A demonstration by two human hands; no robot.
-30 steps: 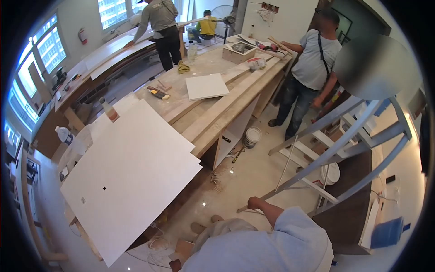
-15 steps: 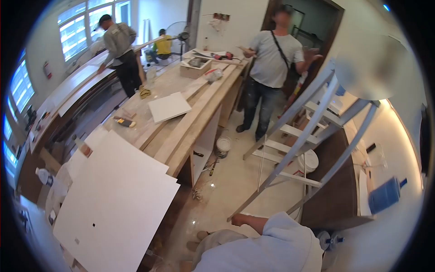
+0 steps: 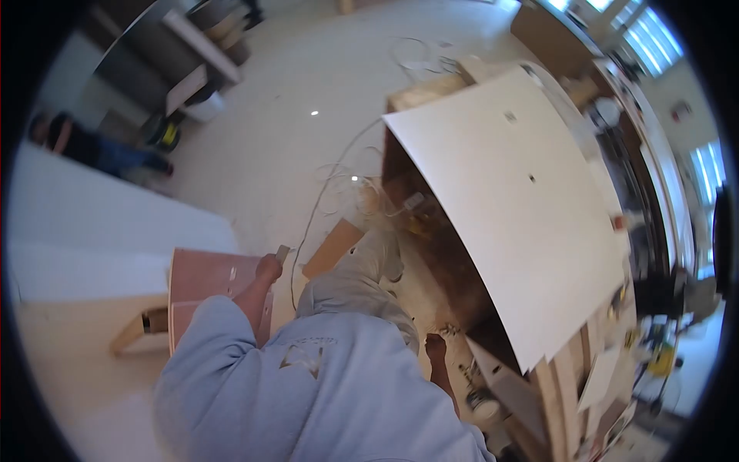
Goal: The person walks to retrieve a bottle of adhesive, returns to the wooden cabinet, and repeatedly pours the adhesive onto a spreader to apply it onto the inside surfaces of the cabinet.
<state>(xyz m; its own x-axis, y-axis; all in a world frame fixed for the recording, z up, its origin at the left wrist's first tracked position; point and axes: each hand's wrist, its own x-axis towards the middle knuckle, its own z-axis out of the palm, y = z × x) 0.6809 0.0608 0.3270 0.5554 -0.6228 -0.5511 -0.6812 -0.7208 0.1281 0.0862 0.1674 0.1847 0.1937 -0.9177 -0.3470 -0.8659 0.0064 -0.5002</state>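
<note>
My left hand (image 3: 269,268) is closed on a small flat grey-brown piece (image 3: 282,253), whose kind I cannot make out. Below that forearm stand pinkish-red panels (image 3: 204,275) with small pale marks. My right hand (image 3: 436,346) hangs low on the other side, close to the bench's dark open side; its fingers are too small and dark to read. A large white board (image 3: 512,208) with a small dark hole lies across the bench top, apart from both hands. On the floor ahead of my left hand rests a brown board (image 3: 332,246), partly hidden by my trouser leg.
A cable (image 3: 314,215) runs over the pale floor towards the bench. White pails (image 3: 204,106) stand at the upper left, near a person in dark clothing (image 3: 100,146). A white ledge (image 3: 108,223) borders the left. Debris and a bucket (image 3: 483,406) lie beside the bench.
The view has swung round and tilted downward. The ladder and the person beside it have left view. The white board now appears at right, and my left hand with the small piece shows.
</note>
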